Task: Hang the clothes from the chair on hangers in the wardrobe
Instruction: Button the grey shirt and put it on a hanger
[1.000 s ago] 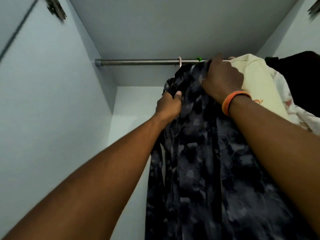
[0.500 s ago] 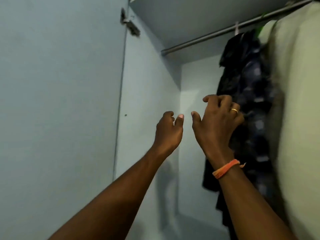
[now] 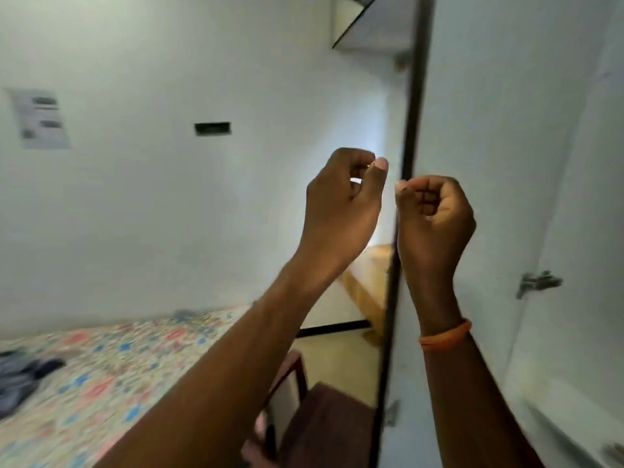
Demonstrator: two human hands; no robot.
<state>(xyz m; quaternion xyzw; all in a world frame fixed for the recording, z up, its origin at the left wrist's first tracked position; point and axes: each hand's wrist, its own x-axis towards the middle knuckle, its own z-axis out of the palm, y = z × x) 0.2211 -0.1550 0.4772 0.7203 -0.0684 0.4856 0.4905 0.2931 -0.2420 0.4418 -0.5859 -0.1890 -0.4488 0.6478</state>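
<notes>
Head view is showing you, at far left, a blurred paper notice [image 3: 42, 119] hanging on the white wall and a dark heap of cloth [image 3: 20, 374] lying on the floral bedsheet [image 3: 111, 363]. Moving right, your left hand [image 3: 341, 211] is hovering raised, fingers curling loosely with the thumb up, gripping nothing. Below it a dark wooden chair [image 3: 317, 420] is standing beside the bed; whether clothes are lying on it cannot be told. Next, the wardrobe door [image 3: 506, 130] is standing edge-on, and your right hand [image 3: 434, 214] is floating just in front of it, fingers curling into an empty fist, an orange wristband [image 3: 445, 336] circling the wrist. A metal hinge [image 3: 537, 283] is showing farther right
</notes>
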